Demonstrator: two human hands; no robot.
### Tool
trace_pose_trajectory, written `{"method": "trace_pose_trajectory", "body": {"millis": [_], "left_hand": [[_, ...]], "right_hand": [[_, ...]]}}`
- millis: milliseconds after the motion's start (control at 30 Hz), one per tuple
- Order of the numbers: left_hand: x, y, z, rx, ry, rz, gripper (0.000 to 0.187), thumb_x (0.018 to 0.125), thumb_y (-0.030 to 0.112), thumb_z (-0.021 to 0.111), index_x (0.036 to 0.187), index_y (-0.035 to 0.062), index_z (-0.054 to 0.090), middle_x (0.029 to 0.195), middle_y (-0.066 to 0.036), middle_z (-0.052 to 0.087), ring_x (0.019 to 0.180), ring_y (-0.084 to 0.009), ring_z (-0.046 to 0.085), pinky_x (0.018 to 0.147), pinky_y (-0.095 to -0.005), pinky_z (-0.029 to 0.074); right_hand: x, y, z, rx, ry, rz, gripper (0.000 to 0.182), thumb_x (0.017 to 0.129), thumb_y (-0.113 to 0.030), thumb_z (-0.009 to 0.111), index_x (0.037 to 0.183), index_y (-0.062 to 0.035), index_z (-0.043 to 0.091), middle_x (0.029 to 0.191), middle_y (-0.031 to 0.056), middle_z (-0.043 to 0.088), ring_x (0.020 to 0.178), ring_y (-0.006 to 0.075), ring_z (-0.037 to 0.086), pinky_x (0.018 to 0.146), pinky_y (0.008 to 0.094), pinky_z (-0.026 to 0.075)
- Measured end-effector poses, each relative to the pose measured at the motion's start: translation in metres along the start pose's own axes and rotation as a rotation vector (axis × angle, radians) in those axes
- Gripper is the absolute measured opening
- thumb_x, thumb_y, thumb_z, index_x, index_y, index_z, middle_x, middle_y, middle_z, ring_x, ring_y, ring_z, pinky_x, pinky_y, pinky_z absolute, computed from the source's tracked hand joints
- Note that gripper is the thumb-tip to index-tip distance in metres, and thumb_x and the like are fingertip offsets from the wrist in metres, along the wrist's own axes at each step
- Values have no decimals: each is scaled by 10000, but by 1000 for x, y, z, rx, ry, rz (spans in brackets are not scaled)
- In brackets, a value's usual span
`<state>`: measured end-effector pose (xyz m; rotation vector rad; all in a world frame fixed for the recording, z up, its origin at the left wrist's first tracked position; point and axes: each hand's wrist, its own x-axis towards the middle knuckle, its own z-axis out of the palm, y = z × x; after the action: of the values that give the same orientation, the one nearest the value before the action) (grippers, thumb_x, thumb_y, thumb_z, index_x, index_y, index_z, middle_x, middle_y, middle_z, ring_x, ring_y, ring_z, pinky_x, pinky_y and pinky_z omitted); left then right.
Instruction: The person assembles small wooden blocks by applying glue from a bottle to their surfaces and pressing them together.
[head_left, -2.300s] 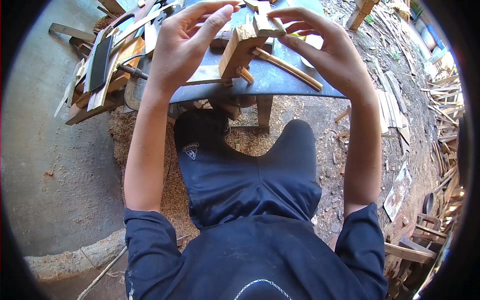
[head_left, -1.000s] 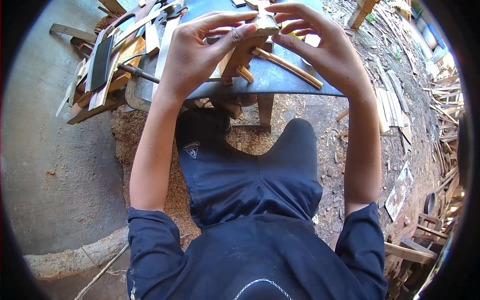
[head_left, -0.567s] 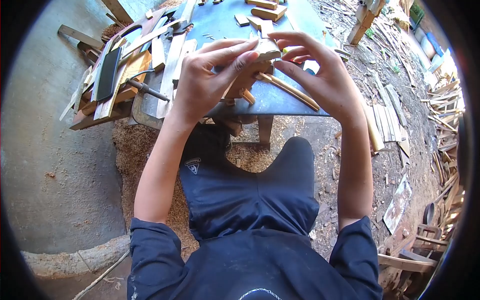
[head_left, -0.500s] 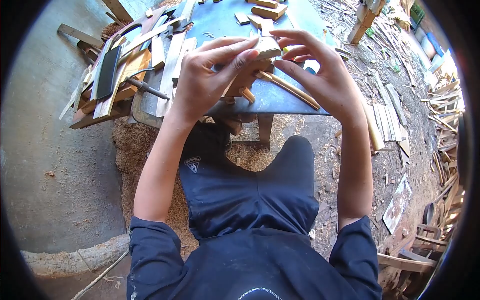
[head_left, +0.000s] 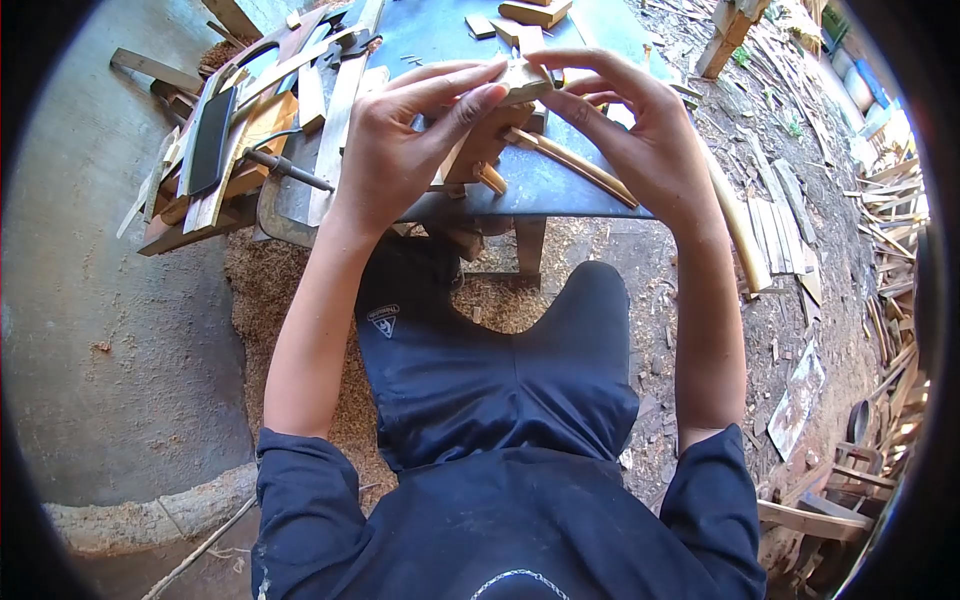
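Above the near part of the workbench, a small pale wooden block (head_left: 524, 82) is held up between both hands. My left hand (head_left: 405, 135) pinches its left end with thumb and fingers. On the other end, the thumb and index finger of my right hand (head_left: 640, 130) close in against it, with the other fingers curled behind. Just below the block stands a brown wooden piece (head_left: 485, 145) with a short peg (head_left: 490, 178) sticking out of it. A slim wooden stick (head_left: 575, 165) lies on the bench under my right hand.
The blue-topped workbench (head_left: 430, 40) carries several wood offcuts (head_left: 535, 12) at the back. On the left are stacked boards, a black phone (head_left: 211, 140) and a metal clamp (head_left: 290, 170). Shavings (head_left: 265, 290) and scrap wood cover the floor.
My right thumb and index finger have come in onto the block's right end. The block and both hands appear slightly higher in view.
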<state>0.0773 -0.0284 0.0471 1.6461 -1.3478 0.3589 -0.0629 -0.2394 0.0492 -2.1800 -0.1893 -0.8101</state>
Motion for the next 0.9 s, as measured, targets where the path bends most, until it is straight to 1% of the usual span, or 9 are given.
{"method": "trace_pose_trajectory", "body": {"millis": [33,133,233,333,433,533,633,733,900], "left_hand": [[0,-1,0,4,-1,6,303,1011,191,787,1303,111,806,1214,-116,813,1077,-177,782,922,-320,620],[-2,1,-2,-27,-41,-82,377,1003,255,800,1348,105,781,1280,-129,795,1175,-208,751,1015,-359,595],[-3,-1,-1,-59,-64,-86,440,979,255,830,1387,106,756,1294,-127,789,1156,-196,758,992,-349,614],[-1,-6,0,-30,-52,-27,464,965,246,847,1397,108,748,1305,-127,783,1145,-194,764,981,-346,625],[2,0,-1,-68,-63,-71,427,976,235,837,1376,104,761,1301,-127,783,1141,-196,767,977,-352,626],[2,-5,0,-94,-59,-60,402,988,236,826,1363,103,768,1297,-127,783,1136,-194,769,964,-351,629],[4,-6,-2,-59,-79,-34,389,993,251,820,1357,121,775,1303,-118,782,1137,-188,766,955,-343,629],[4,-5,-1,-44,-79,-18,390,990,272,821,1358,147,779,1308,-104,781,1129,-186,766,949,-338,630],[5,-4,3,-71,-68,-15,353,1002,233,804,1346,154,789,1290,-83,790,1102,-167,757,933,-328,626]], "right_hand": [[0,-1,0,1,-5,11,361,1027,-205,771,1386,-174,749,1233,25,788,1049,126,737,919,325,604],[1,3,1,4,16,-34,340,1021,-193,777,1361,-188,767,1186,22,799,1029,126,739,903,323,612],[0,1,-5,-63,3,16,343,1018,-186,778,1361,-188,769,1177,20,801,1018,116,737,898,313,610],[1,4,-11,-31,-25,69,346,1021,-177,773,1367,-186,767,1170,21,802,1018,108,735,913,309,613],[1,7,-12,-30,-29,37,352,1020,-170,772,1372,-181,765,1169,28,802,1022,100,731,936,307,616],[1,4,-13,8,-34,57,349,1013,-167,778,1361,-183,772,1169,19,802,1024,108,732,956,319,619],[0,6,-16,-70,-34,22,340,1006,-160,783,1344,-185,784,1203,9,802,1029,117,732,958,331,619],[2,7,-15,-58,-15,-35,332,1003,-153,783,1332,-198,793,1242,1,799,1039,124,733,958,343,619],[2,11,-17,-91,-27,-41,342,1004,-165,786,1343,-211,790,1286,8,789,1051,127,735,958,325,603]]}}
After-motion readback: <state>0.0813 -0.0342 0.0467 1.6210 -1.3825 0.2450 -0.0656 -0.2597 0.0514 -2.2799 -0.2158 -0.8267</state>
